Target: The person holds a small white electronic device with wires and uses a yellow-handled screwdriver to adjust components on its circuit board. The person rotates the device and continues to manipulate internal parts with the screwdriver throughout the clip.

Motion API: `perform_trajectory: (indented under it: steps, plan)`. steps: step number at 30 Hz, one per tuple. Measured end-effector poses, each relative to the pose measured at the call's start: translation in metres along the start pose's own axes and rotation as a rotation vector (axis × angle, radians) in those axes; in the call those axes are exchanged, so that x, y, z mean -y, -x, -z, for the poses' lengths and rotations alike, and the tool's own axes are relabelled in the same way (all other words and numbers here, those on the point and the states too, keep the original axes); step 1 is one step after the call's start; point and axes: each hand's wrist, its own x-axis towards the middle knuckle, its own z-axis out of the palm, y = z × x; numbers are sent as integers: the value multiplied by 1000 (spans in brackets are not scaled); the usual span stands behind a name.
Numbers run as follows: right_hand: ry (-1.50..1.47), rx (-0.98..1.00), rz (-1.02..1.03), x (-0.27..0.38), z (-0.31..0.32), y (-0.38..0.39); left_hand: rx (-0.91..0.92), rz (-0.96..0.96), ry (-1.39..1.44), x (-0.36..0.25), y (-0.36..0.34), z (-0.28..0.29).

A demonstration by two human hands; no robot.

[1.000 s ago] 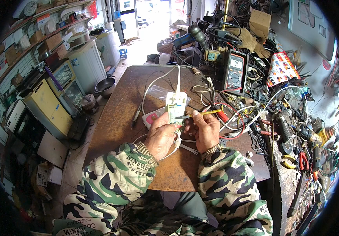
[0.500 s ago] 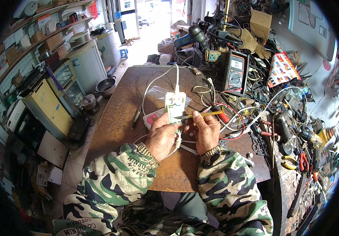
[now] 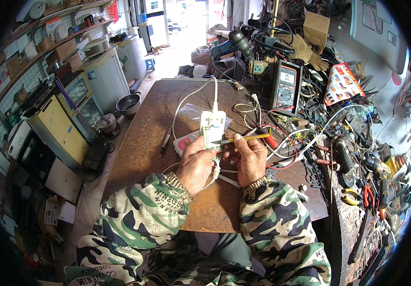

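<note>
The left hand [image 3: 195, 168] grips an opened white plastic casing [image 3: 213, 120] above the middle of the brown surface [image 3: 141, 148]. The right hand [image 3: 250, 159] pinches a slim yellow-handled tool [image 3: 254, 137], its tip at the casing's face. A pen-like probe [image 3: 166, 142] lies left; a multimeter [image 3: 285, 86] stands far right, near tangled cables [image 3: 253, 112].

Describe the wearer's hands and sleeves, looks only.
The left hand and right hand are ungloved. The left sleeve and right sleeve are loose camouflage fabric in green, black and pale beige, with dark lettering printed on it. Both end in gathered, elastic-looking cuffs.
</note>
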Motion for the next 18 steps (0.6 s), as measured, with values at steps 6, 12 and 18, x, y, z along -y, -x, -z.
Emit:
perform_trajectory:
  steps: [6,12,18]
  plan:
    - [18,-16,28,2,-2,2,17,4,2,-1,1,0]
    - [132,-43,119,5,-9,6,-43,-15,-10,-3,2,-9]
    - [197,-41,174,1,-5,5,-33,-33,-26,-2,2,-9]
